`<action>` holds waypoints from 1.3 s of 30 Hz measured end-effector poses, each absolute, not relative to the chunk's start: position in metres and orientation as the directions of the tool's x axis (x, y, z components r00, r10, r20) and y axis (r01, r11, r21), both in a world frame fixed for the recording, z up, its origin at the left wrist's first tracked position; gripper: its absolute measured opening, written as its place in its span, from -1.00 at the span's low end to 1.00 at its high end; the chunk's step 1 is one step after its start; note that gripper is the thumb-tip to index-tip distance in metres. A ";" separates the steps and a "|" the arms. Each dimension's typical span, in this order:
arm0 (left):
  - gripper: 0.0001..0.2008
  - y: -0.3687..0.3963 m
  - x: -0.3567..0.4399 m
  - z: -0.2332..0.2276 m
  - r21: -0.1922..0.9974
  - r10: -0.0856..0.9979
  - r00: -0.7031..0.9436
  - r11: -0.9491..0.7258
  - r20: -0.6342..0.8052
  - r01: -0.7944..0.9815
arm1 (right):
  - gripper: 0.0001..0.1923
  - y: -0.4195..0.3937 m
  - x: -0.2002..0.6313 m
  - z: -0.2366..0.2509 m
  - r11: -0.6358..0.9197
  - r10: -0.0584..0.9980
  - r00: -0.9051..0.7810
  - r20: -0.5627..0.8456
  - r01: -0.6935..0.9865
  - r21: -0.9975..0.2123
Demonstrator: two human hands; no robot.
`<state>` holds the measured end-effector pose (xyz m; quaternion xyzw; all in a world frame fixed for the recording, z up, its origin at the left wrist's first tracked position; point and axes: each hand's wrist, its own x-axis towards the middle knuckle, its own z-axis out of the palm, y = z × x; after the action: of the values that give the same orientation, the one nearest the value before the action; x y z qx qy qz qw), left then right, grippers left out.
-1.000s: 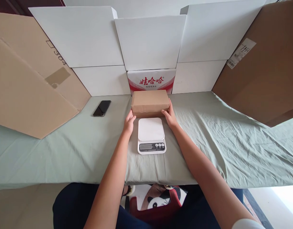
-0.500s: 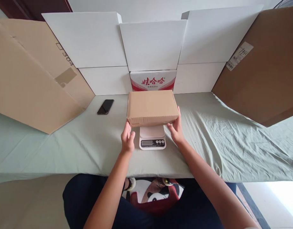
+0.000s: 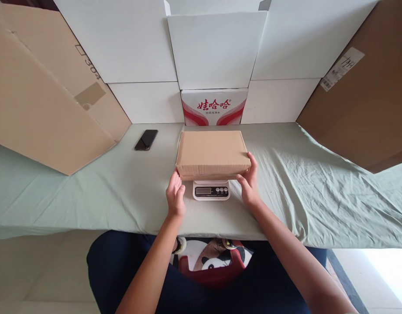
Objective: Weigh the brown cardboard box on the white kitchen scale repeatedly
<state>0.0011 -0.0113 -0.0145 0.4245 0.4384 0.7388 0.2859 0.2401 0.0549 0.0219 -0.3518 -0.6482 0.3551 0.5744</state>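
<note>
A brown cardboard box (image 3: 212,150), closed, is held level between my two hands over a white digital kitchen scale (image 3: 211,192). My left hand (image 3: 176,194) grips its near left corner, fingers partly hidden beneath it. On the other side my right hand (image 3: 249,181) has its fingers along the right end and the thumb at the front lower edge. The box covers the scale's weighing plate; only the front panel with display and buttons shows. Whether the box touches the plate I cannot tell.
A black smartphone (image 3: 146,140) lies left on the green cloth (image 3: 115,192). White boxes (image 3: 217,50) stand along the back, above a red-and-white printed carton (image 3: 214,107). Large cardboard panels flank both sides, left (image 3: 46,96) and right (image 3: 367,109).
Both hands have lowered the box toward the scale, and it now hides more of the weighing plate. My view has tilted slightly downward.
</note>
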 end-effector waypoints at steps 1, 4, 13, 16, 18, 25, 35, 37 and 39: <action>-0.31 -0.011 0.001 -0.014 0.893 0.797 -0.475 -0.448 0.373 -0.050 | -0.21 0.055 0.240 0.022 0.504 0.863 -0.089 0.498 0.055 -0.862; -0.30 -0.011 0.002 -0.014 0.898 0.803 -0.470 -0.438 0.367 -0.047 | -0.24 0.055 0.241 0.022 0.512 0.858 -0.085 0.506 0.067 -0.857; -0.32 -0.012 0.002 -0.013 0.906 0.808 -0.456 -0.424 0.373 -0.011 | -0.29 0.055 0.242 0.025 0.528 0.849 -0.069 0.524 0.085 -0.845; -0.31 -0.012 0.002 -0.014 0.905 0.806 -0.455 -0.425 0.379 0.002 | -0.28 0.055 0.242 0.024 0.526 0.850 -0.073 0.521 0.088 -0.846; -0.31 -0.013 0.003 -0.013 0.905 0.808 -0.448 -0.425 0.384 0.010 | -0.26 0.056 0.243 0.023 0.520 0.854 -0.074 0.515 0.088 -0.850; -0.35 -0.009 -0.001 -0.005 0.858 0.743 -0.490 -0.513 0.456 0.020 | -0.27 0.059 0.248 0.021 0.536 0.841 0.028 0.540 0.092 -0.839; -0.35 -0.009 0.004 0.003 0.920 0.864 -0.350 -0.392 0.361 -0.022 | -0.27 0.055 0.245 0.021 0.479 0.878 -0.062 0.475 0.120 -0.870; -0.35 -0.010 0.007 0.004 0.920 0.871 -0.337 -0.390 0.358 -0.030 | -0.28 0.053 0.244 0.020 0.476 0.880 -0.064 0.471 0.129 -0.870; -0.36 -0.009 0.008 0.009 0.917 0.869 -0.343 -0.396 0.356 -0.053 | -0.27 0.056 0.243 0.021 0.486 0.874 -0.066 0.482 0.123 -0.865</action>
<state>0.0077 -0.0091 0.0093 0.4669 0.4371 0.6930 0.3328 0.2434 0.0558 0.0205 -0.3831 -0.6501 0.3319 0.5660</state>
